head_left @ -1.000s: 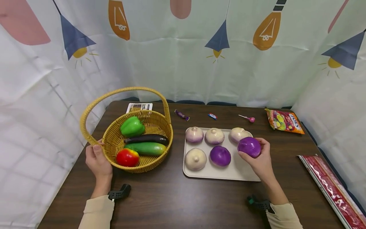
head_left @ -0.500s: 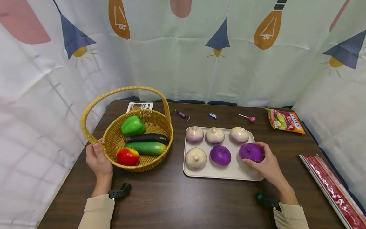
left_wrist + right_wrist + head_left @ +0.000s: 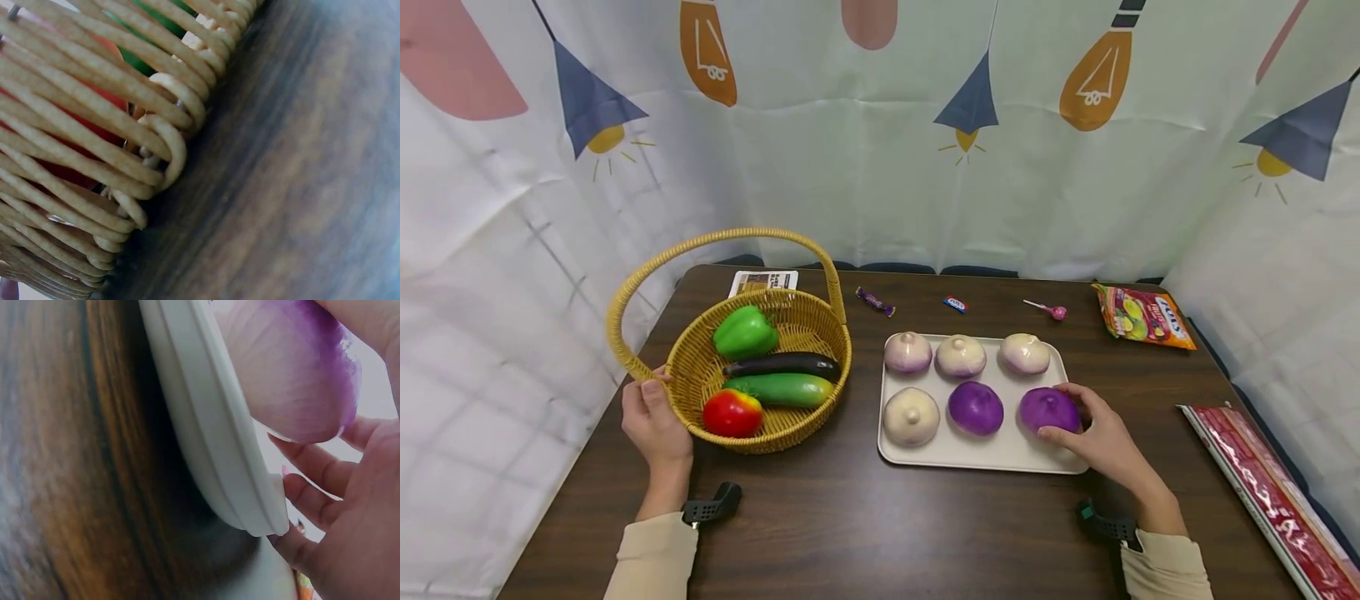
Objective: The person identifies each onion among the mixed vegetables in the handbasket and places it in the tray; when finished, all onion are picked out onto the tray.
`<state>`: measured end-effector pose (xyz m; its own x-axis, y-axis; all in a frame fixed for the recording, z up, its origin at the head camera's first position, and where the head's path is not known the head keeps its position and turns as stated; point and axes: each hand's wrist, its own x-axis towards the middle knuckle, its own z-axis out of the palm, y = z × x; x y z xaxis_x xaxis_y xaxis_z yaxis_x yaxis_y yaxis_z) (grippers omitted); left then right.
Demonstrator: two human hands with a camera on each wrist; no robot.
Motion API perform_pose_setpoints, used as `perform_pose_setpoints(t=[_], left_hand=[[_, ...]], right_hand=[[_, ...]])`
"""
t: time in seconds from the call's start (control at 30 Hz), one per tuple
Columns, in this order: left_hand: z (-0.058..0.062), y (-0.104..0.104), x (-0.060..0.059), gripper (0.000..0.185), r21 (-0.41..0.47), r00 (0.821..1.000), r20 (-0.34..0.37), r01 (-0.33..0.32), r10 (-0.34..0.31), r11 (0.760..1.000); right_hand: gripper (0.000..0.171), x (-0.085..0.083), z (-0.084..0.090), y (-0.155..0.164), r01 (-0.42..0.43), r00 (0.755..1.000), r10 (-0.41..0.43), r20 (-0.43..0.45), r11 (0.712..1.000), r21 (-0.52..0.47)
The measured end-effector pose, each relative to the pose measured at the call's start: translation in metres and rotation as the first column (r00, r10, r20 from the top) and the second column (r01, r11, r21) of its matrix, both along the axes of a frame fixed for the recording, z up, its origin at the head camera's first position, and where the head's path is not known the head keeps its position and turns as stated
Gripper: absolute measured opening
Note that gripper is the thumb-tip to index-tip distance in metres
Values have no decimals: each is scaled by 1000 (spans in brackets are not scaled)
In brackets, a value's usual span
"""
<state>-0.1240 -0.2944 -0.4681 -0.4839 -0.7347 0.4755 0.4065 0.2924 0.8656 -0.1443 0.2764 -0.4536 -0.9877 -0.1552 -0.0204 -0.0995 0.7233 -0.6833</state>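
At lower right of the head view, the right hand [image 3: 1101, 437] cups a purple onion [image 3: 1047, 408], now resting in the tray's [image 3: 992, 456] last free spot. Six onions fill the tray; only letting go looks left. At left, the left hand [image 3: 653, 421] grips the basket [image 3: 760, 437] rim.

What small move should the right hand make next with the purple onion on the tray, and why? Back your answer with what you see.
Probably let go and draw back: the purple onion already sits in the tray, filling its last front spot, while the right hand curls round it.
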Motion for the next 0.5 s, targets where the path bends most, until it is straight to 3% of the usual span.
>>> perform_pose_setpoints(t=[0.23, 0.5], left_hand=[[-2, -1, 1, 43, -4, 1000, 4, -13, 13, 1000], [3, 9, -1, 36, 81, 999, -37, 11, -8, 997]], right_hand=[[76, 1, 2, 1, -47, 999, 47, 18, 999, -1], [69, 2, 7, 2, -42, 999, 41, -9, 994, -98]])
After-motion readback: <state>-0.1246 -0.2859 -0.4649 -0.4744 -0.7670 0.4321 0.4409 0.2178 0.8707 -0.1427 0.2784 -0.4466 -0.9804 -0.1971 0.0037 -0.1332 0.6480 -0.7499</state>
